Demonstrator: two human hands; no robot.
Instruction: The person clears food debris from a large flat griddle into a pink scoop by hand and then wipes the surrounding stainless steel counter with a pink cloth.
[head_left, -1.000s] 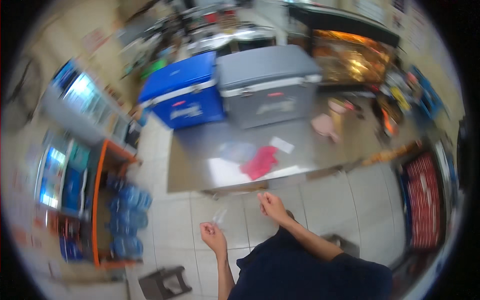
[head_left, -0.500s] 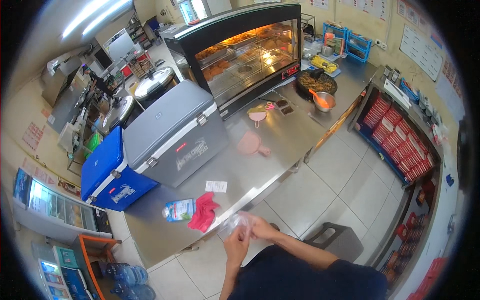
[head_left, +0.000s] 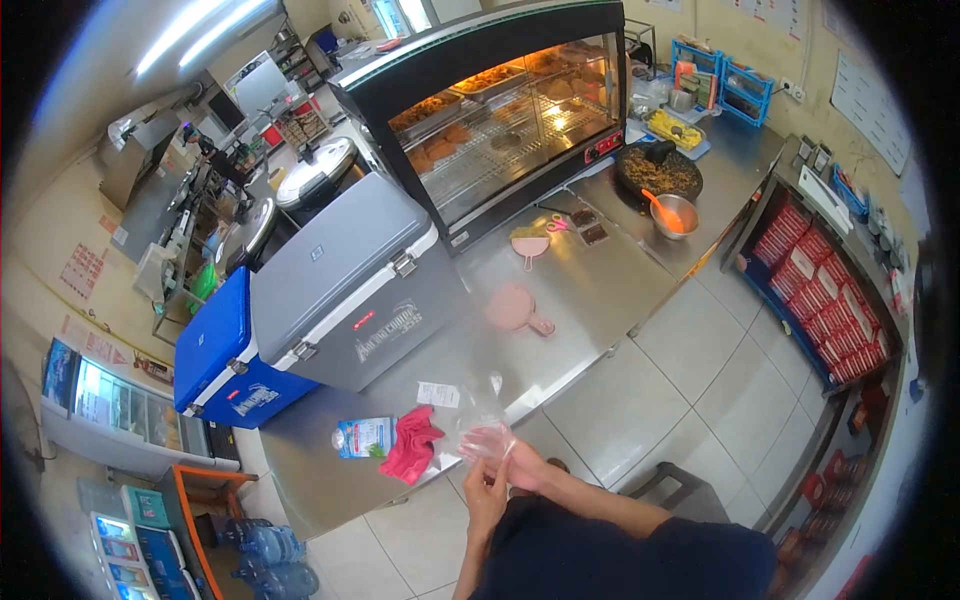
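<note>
A thin, clear disposable plastic glove [head_left: 482, 408] is stretched over my right hand [head_left: 508, 456], just off the counter's front edge. Inside it the right hand's fingers are extended, partly blurred by the film. My left hand [head_left: 486, 492] pinches the glove's cuff near the right wrist. Left of both hands lies a crumpled pink-red cloth [head_left: 411, 444] on the steel counter, touching a blue-and-white pouch [head_left: 364, 438]. A small white printed slip [head_left: 438, 395] rests just beyond the cloth.
A grey cooler box [head_left: 345, 290] and a blue one [head_left: 230, 350] stand on the steel counter [head_left: 585, 300] at left. Behind is a lit food warmer [head_left: 500, 130]. A pink paddle-shaped item [head_left: 512, 306], steel bowl [head_left: 675, 216] and black mortar [head_left: 655, 178] sit farther right. A grey stool [head_left: 680, 495] stands nearby.
The bunched plastic glove has been opened out, and my right hand has moved into it. The left hand's pinch has shifted toward the right wrist. The view has moved slightly.
</note>
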